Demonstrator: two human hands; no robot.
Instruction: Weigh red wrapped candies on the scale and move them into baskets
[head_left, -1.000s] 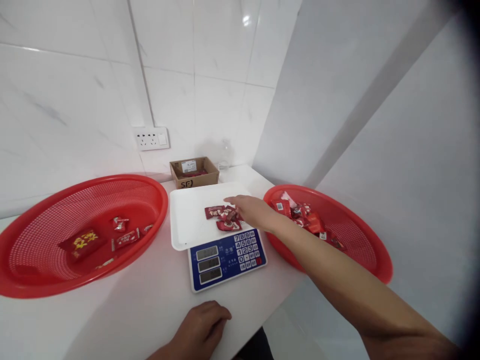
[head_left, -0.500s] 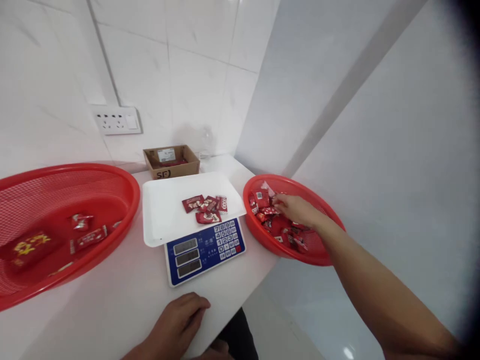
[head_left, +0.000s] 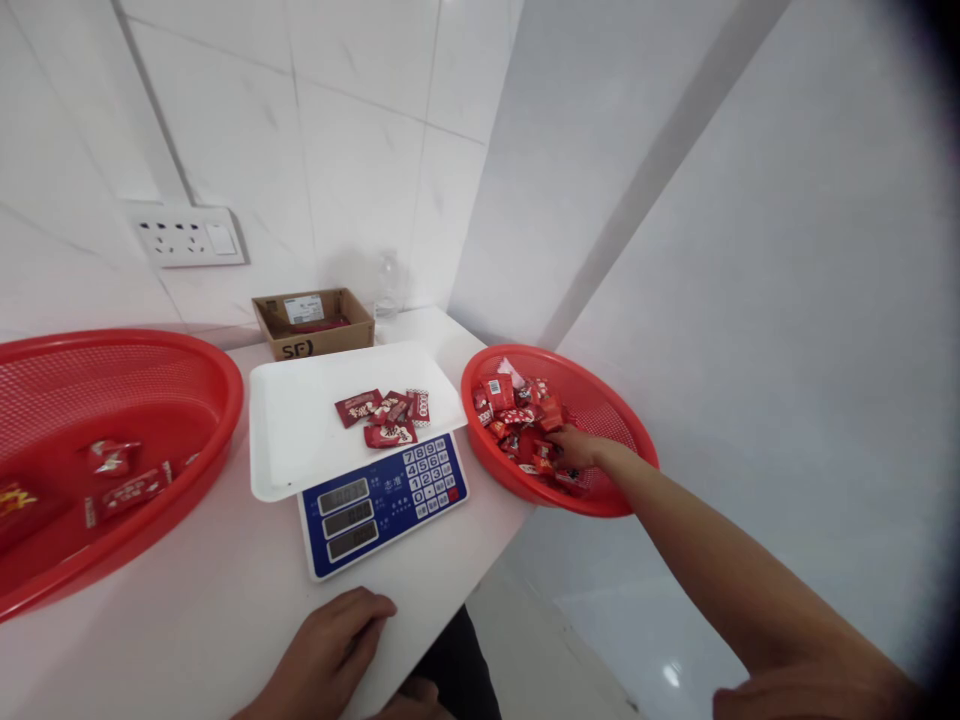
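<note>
My right hand (head_left: 576,448) reaches into the right red basket (head_left: 637,450), its fingers curled down among small red snack packets (head_left: 517,415). Its fingertips are partly hidden there, so whether a packet is between them cannot be seen. My left hand (head_left: 330,640) rests on the white table (head_left: 225,570) just below the scale, fingers curled together with nothing showing in them. Between the hands stands a digital scale (head_left: 386,500) with a blue keypad panel. Its white tray (head_left: 300,420) carries several red packets (head_left: 390,410), lying together on the right half.
A larger red basket (head_left: 217,420) on the left holds a few packets. Behind the scale are an open cardboard box (head_left: 322,340) and a clear bottle (head_left: 387,285) by the tiled wall. A socket panel (head_left: 187,237) is on the wall. The table edge drops to the floor at right.
My right hand has moved lower in the right basket, toward its near side. The view has shifted a little to the right. My left hand and the packets on the tray stay put.
</note>
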